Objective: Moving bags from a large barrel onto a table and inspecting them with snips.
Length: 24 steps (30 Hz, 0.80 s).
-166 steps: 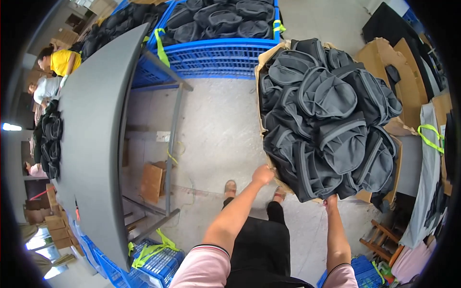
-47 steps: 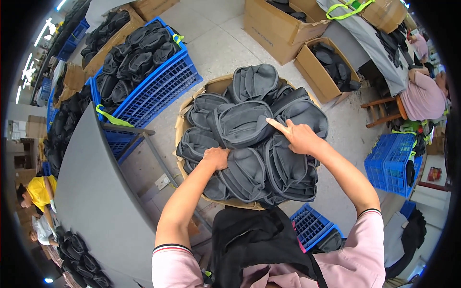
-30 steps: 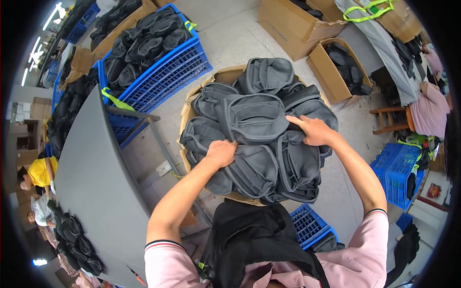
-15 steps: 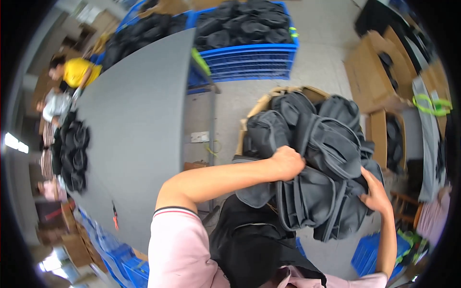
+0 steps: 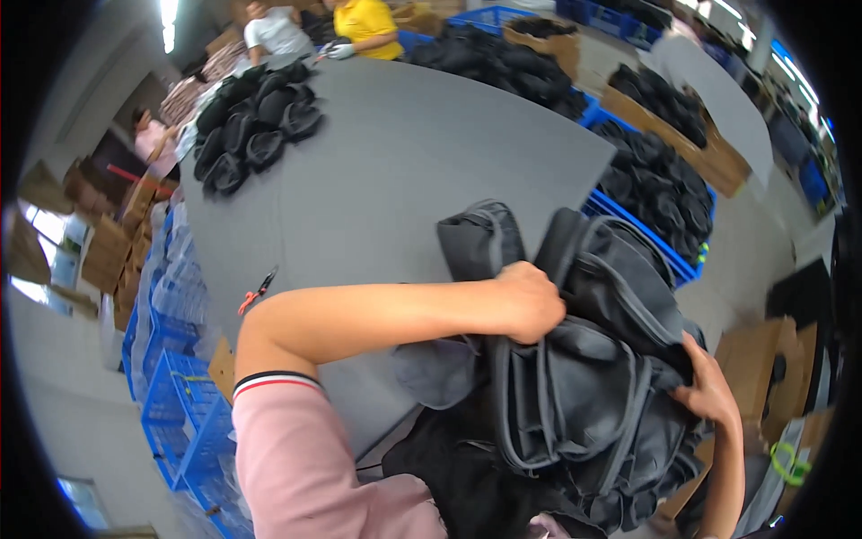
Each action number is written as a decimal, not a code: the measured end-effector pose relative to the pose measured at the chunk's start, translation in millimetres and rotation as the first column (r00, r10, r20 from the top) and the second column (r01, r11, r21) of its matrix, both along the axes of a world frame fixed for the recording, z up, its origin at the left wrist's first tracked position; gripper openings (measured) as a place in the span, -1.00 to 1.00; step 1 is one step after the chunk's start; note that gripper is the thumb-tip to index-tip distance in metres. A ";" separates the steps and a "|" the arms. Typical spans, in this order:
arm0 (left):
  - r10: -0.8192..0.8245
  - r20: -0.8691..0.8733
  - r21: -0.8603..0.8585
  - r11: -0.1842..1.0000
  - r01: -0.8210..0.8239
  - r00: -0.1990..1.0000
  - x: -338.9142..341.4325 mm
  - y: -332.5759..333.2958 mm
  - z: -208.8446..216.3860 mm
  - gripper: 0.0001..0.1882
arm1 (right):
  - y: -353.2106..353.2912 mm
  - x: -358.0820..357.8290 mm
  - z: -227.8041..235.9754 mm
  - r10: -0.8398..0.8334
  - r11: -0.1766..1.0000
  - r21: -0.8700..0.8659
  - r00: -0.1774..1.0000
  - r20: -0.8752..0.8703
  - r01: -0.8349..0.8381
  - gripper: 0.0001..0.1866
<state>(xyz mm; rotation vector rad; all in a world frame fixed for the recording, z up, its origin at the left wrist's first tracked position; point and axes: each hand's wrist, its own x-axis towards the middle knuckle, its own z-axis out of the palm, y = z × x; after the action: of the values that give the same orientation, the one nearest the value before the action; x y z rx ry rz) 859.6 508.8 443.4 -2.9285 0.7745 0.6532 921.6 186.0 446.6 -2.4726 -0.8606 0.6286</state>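
Left hand point(image 5: 532, 304) and right hand point(image 5: 711, 384) gripping bags point(image 5: 584, 395), now swung to worktop point(image 5: 404, 162) edge; surface stretches to far pile point(image 5: 254, 126).

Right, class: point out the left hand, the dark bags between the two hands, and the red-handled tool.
Left hand point(image 5: 532, 304): head view, back of the hand.
Dark bags point(image 5: 588, 373): head view, the face of one bag.
Red-handled tool point(image 5: 260, 289): head view, about its middle.
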 end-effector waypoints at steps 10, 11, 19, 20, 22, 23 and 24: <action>0.691 -0.017 0.160 0.716 -0.680 0.723 -92.2 290.3 -83.4 -0.52 | 394.6 73.2 -91.1 0.648 0.761 -0.078 0.760 0.048 -0.644 -0.11; 0.721 0.007 0.138 0.685 -0.715 0.693 -100.7 310.3 -98.7 -0.50 | 421.7 73.0 -105.1 0.662 0.749 -0.084 0.746 0.068 -0.657 -0.12; 0.837 0.160 0.175 0.497 -0.850 0.523 -102.9 377.0 -95.7 0.08 | 516.8 67.3 -155.0 0.456 0.777 0.301 0.824 0.338 -0.553 -0.03; 0.843 0.136 0.159 0.500 -0.851 0.520 -107.9 377.0 -89.0 0.13 | 516.0 63.8 -159.1 0.452 0.721 0.381 0.809 0.375 -0.579 -0.04; 0.841 0.095 0.164 0.514 -0.842 0.532 -130.9 383.9 -83.4 0.15 | 491.1 43.7 -149.4 0.444 0.692 0.485 0.845 0.299 -0.535 -0.11; 0.829 0.081 0.171 0.535 -0.827 0.553 -138.4 386.1 -82.6 0.13 | 468.0 35.6 -142.9 0.435 0.693 0.528 0.869 0.237 -0.491 -0.13; 0.839 0.091 0.115 0.527 -0.842 0.537 -135.3 384.8 -83.4 0.08 | 435.2 35.5 -141.7 0.369 0.719 0.557 0.907 0.202 -0.416 -0.18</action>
<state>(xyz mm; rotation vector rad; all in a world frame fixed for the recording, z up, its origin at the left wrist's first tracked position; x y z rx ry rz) 724.2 893.7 360.0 -2.9948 -0.7962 0.6362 957.2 621.2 304.9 -1.7598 -1.3944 0.3189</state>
